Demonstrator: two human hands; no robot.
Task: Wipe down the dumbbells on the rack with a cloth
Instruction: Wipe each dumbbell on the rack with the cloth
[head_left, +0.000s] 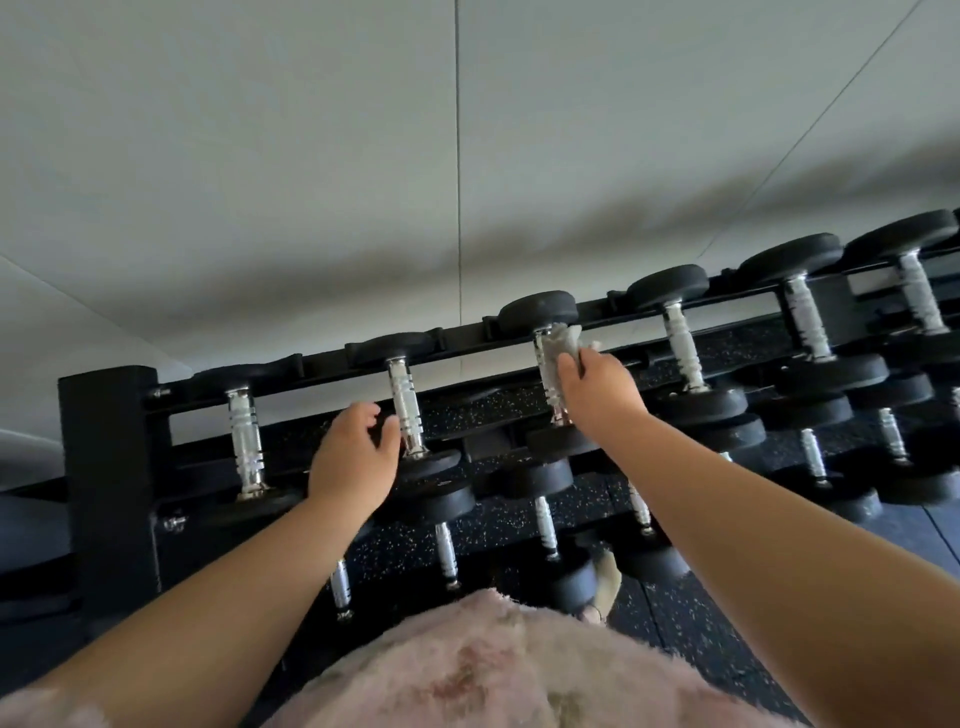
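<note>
- Pink fuzzy top (493, 670) is filling the bottom edge, covering the lower rack (111, 467).
- Right hand (597, 389) is pinching the cloth (563, 340) against the third dumbbell (543, 358) handle on the top row.
- Left hand (353, 462) is hanging loosely open, empty, beside the second dumbbell (408, 410).
- Right-end dumbbells are running off frame, blurred.

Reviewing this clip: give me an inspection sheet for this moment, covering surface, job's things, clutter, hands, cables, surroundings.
Surface: black dumbbell rack with several tiers, standing on dark speckled flooring.
Job's things: pale cloth pressed on the chrome handle of the third top-row dumbbell; more black-headed dumbbells along the tiers.
Clutter: nothing seen.
Hands: right hand grips the cloth against the handle; left hand is open beside the second top-row dumbbell, contact unclear.
Cables: nothing seen.
Surroundings: plain pale wall with panel seams behind the rack; pink fuzzy garment at the bottom edge.
</note>
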